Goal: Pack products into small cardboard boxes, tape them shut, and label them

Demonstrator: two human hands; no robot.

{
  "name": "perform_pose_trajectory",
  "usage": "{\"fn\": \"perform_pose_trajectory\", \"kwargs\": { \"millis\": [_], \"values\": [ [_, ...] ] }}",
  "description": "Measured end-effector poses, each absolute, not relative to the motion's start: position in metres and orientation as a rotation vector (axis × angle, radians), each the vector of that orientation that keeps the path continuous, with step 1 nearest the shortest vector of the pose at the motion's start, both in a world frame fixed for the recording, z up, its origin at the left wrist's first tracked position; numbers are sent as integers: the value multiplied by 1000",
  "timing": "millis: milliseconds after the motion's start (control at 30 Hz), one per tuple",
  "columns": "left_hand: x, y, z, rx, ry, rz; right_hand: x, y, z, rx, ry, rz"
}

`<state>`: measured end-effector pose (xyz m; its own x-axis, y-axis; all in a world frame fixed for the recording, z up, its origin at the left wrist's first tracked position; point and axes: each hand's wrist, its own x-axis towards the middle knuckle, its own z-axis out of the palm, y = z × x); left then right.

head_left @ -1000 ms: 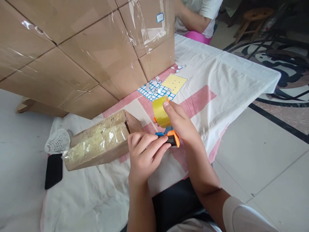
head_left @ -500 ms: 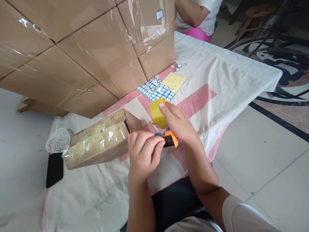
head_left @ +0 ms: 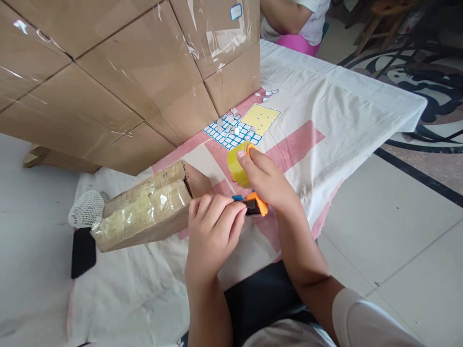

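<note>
My right hand point(head_left: 265, 178) is wrapped round an orange tape dispenser point(head_left: 261, 203) that carries a roll of yellowish packing tape point(head_left: 238, 166). Its thumb lies on the roll. The fingers of my left hand point(head_left: 215, 231) are closed in a pinch at the dispenser's black front part point(head_left: 251, 207); whether a tape end is between them I cannot tell. A bit of blue shows beside those fingertips. Just left of my left hand, a taped cardboard box point(head_left: 170, 219) lies on the cloth-covered table point(head_left: 152, 294).
Large taped cartons point(head_left: 137, 72) are stacked along the table's far left. A white mesh basket point(head_left: 86, 209) and a black flat object point(head_left: 84, 253) are by the left edge. Another person point(head_left: 296, 24) sits beyond the cartons. A wooden stool point(head_left: 387, 14) stands at the back right.
The view has shifted slightly. Both hands stay on the tape dispenser, with the roll tilted a little differently; the cardboard box has not visibly moved on the table.
</note>
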<state>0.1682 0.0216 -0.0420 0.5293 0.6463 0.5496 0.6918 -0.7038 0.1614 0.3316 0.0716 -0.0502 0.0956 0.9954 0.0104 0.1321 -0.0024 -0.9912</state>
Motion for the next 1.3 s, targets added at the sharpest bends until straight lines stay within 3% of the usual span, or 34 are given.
{"fn": "perform_pose_trajectory", "kwargs": {
  "millis": [367,667,1300],
  "values": [
    [178,23,-50,-2645,-1303,-967,335,72,-50,-1344,-1235,1090],
    [166,23,-50,-2725,-1396,-1220,340,73,-54,-1333,-1240,1090],
    [159,27,-46,-2867,-1210,-984,345,72,-52,-1330,-1240,1165]
  ]
}}
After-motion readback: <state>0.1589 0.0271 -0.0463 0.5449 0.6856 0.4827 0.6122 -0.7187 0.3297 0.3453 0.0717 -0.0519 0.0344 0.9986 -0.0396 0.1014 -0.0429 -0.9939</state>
